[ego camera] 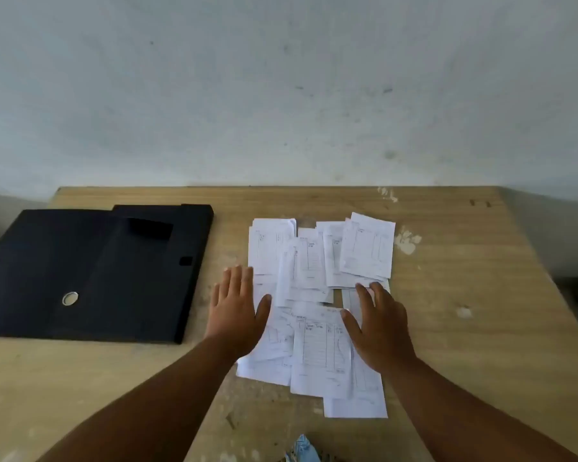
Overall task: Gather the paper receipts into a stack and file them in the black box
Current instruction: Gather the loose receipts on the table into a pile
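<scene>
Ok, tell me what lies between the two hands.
In the head view, overlapping paper receipts fill the gap between the left hand and right hand, both spread flat on the pile's edges.

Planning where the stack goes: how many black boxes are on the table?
1. The black box lies flat and closed on the table's left side, apart from the scattered paper receipts. Nothing looks big enough to hide another.

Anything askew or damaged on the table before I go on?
The receipts lie scattered and overlapping at odd angles, not stacked. Both hands, left and right, rest open on the pile. The table shows pale chipped patches beside the papers. The black box lies flat, closed, left of them.
</scene>
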